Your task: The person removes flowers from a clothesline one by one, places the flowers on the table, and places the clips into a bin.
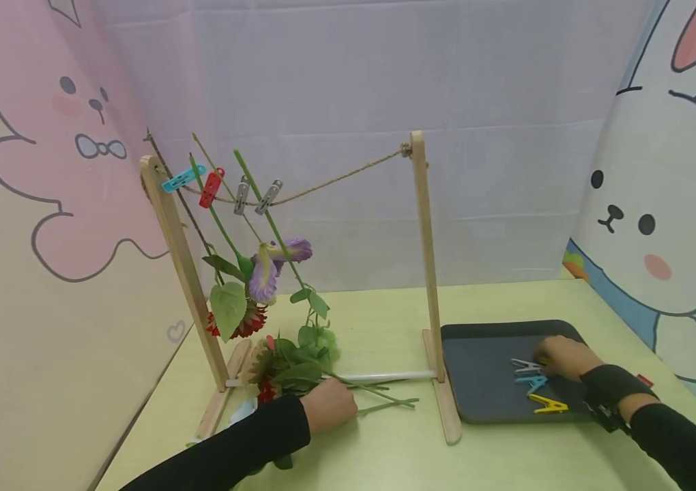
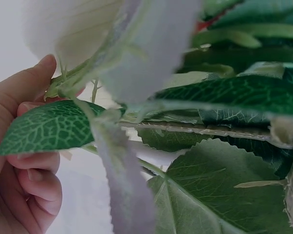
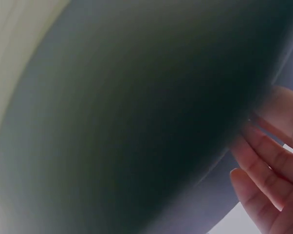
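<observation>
My left hand [image 1: 331, 405] is at the pile of artificial flowers [image 1: 299, 365] on the table. The left wrist view shows its thumb and fingers [image 2: 32, 80] pinching a thin green stem [image 2: 71, 80] beside a veined leaf [image 2: 49, 127]. Over in the grey tray [image 1: 489, 382], my right hand [image 1: 568, 357] reaches down at a grey clip [image 1: 526, 366], a blue clip [image 1: 531, 382] and a bit of yellow at its fingertips. A yellow clip [image 1: 548, 405] lies nearer the front. A blurred dark surface hides some right fingertips in the right wrist view [image 3: 270, 165], so a grip cannot be confirmed.
A wooden frame [image 1: 424, 259] carries a sagging rope [image 1: 342, 179]. Several flowers hang heads down at its left half by a blue clip [image 1: 183, 179], a red clip [image 1: 211, 187] and grey clips [image 1: 241, 196]. A red object [image 1: 645, 380] lies by the tray's right edge.
</observation>
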Available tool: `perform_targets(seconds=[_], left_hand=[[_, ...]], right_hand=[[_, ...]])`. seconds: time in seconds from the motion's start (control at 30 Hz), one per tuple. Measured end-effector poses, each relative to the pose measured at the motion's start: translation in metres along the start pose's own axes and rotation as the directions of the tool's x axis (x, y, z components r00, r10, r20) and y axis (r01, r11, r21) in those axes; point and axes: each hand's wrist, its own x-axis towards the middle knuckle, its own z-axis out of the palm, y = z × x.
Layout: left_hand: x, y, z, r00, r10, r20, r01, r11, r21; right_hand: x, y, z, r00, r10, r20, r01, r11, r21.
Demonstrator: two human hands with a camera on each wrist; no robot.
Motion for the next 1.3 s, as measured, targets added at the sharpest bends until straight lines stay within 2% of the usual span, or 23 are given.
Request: perform_targets(seconds=[0.2,0.3,0.47,0.67,0.8,0.97,1.17,1.3], left_hand=[[-0.002,-0.002,0.0,1.0,-0.005,0.017,0.005,1.0,-0.012],[-0.003,-0.002,0.0,1.0,-0.009,0.006,0.009,0.999,-0.03],[-0.004,-0.004,-0.002,1.0,-0.021,0.011,0.022,0.998,-0.051],[-0.006,-0.008,-0.013,0.997,-0.053,0.06,0.058,0.995,-0.078],[-0.005,-0.011,-0.013,0.991,-0.092,0.093,0.103,0.986,-0.128],[-0.006,-0.016,-0.015,0.99,-0.103,0.095,0.116,0.983,-0.139],[-0.007,-0.02,-0.021,0.977,-0.123,0.174,0.156,0.969,-0.191],[-0.007,-0.024,-0.024,0.979,-0.124,0.161,0.151,0.975,-0.166]], right_hand=[[0.003,-0.002,-0.001,1.0,0.018,0.014,-0.018,1.0,-0.003],[0.004,-0.003,-0.001,1.0,0.027,0.015,-0.027,1.0,-0.006],[0.003,-0.003,-0.001,1.0,0.011,0.003,-0.011,1.0,0.008],[0.003,-0.001,0.0,1.0,-0.013,-0.02,0.013,1.0,0.005],[0.002,-0.002,-0.002,0.999,-0.024,-0.023,0.024,1.0,0.018],[0.002,-0.001,-0.003,1.0,-0.013,-0.02,0.013,0.999,0.034],[0.001,0.001,-0.006,0.999,-0.028,-0.022,0.03,0.997,0.068],[0.0,0.002,-0.015,1.0,0.001,-0.017,0.0,0.998,0.07]])
